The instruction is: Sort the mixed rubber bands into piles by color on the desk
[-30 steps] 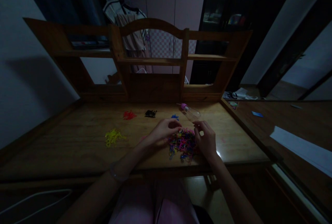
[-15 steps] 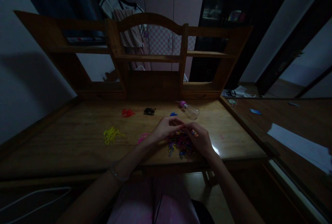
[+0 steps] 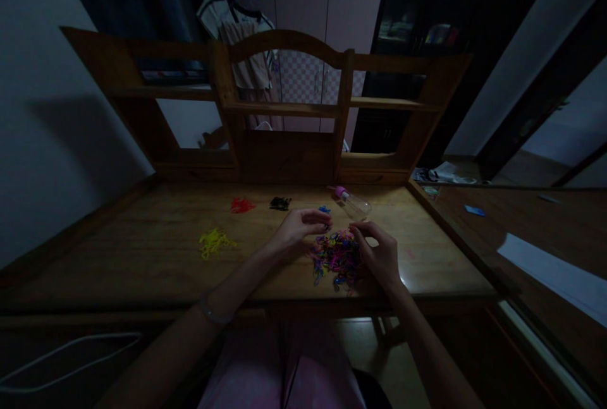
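Note:
A mixed pile of coloured rubber bands [image 3: 337, 256] lies on the wooden desk near its front edge. My left hand [image 3: 301, 227] hovers at the pile's upper left, thumb and fingers closed together, with a small dark bit at their tips that I cannot make out. My right hand [image 3: 379, 250] is over the pile's right side, pinching thumb against forefinger; a tiny reddish speck shows at the tips. Sorted by colour are yellow bands [image 3: 215, 243], red bands [image 3: 242, 205], black bands [image 3: 280, 203] and blue bands [image 3: 324, 209], the last partly behind my left hand.
A clear bottle with a pink cap [image 3: 353, 202] lies on its side behind the pile. The wooden shelf unit [image 3: 289, 107] closes off the desk's back. On the surface to the right are a white paper sheet [image 3: 554, 270] and a blue card [image 3: 475, 210].
My hands, together at the fingertips before, have drawn apart, left hand leftward and right hand rightward. The view has shifted slightly; the pink bands by my left wrist are now hidden.

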`<state>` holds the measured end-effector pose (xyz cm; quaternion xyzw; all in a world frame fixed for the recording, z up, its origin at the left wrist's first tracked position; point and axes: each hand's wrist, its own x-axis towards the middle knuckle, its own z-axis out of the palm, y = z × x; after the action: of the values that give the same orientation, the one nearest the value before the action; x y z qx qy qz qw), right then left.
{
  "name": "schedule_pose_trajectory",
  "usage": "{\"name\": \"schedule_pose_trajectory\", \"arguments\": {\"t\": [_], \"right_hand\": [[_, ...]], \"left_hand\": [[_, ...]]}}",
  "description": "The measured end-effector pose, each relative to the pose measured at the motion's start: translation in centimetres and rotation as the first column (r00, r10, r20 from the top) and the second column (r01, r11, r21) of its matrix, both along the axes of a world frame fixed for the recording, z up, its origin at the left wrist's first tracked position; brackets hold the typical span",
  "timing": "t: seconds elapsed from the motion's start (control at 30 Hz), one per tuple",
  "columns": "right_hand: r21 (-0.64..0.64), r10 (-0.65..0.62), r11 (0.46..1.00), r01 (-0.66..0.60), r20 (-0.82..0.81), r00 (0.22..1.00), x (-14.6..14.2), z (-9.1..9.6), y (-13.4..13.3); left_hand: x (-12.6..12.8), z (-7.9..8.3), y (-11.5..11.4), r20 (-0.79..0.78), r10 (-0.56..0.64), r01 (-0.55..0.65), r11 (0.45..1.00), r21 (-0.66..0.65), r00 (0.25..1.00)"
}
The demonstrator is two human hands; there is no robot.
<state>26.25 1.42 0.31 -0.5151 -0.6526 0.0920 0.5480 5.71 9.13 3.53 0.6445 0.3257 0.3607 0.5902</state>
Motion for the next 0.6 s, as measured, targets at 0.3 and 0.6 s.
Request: {"name": "schedule_pose_trajectory", "arguments": {"t": [0.3,0.6], "right_hand": [[0.022,-0.051,0.999,0.05,0.052,0.997,0.2,-0.4,0.4],[-0.012,-0.061,0.998,0.061,0.01,0.998,0.3,-0.5,0.4]], "left_hand": [[-4.3,-0.3,4.5,-0.308,0.453,-0.254,0.819,0.515,0.837],[-7.1,-0.6,7.4,-0.42,0.58,-0.223,0.734,0.642,0.698]]}}
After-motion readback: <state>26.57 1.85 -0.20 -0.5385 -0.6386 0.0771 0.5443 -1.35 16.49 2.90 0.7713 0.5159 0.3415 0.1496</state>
